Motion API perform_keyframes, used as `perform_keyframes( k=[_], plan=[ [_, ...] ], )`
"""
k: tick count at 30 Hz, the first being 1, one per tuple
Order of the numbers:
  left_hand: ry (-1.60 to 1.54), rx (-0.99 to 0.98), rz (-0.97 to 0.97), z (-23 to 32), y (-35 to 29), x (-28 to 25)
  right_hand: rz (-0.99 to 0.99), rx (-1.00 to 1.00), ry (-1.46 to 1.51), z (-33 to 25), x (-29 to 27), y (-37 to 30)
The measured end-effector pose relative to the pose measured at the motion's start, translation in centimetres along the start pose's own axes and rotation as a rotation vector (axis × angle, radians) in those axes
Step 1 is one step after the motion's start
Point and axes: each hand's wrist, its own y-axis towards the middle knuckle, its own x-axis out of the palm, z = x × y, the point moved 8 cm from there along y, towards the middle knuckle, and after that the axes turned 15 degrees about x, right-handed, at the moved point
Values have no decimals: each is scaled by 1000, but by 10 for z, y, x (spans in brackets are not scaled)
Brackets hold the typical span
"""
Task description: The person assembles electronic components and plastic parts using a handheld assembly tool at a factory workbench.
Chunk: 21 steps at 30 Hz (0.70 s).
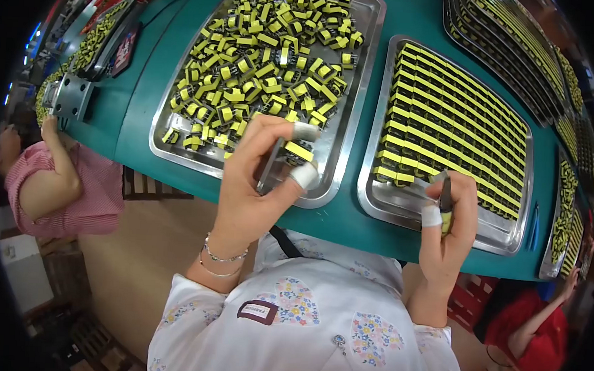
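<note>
The left hand (239, 191) pinches a yellow-and-black part (299, 150) between thumb and forefinger, over the near end of the left tray (325, 182); a fingertip hold like this probably leaves most of its faces exposed. The right hand (451, 233) grips a slim dark piece (446, 195) with yellow at its lower end — its kind is unclear — above the near edge of the right tray (398, 202). White covers (303, 175) wrap fingertips, perhaps against sharp pins. Both trays are shiny metal, round-cornered, their raised rims likely keeping blocky parts contained: a jumbled heap (259, 71) left, tight straight rows (455, 123) right — packed so, presumably, to save space.
</note>
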Motion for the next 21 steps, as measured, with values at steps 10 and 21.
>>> perform_keyframes(
  k=[10, 21],
  plan=[
    [-562, -95, 61, 12, 8, 31, -148, -161, 22, -29, 24, 2],
    [-495, 27, 119, 13, 4, 35, -115, -206, -30, -35, 27, 6]
  ],
)
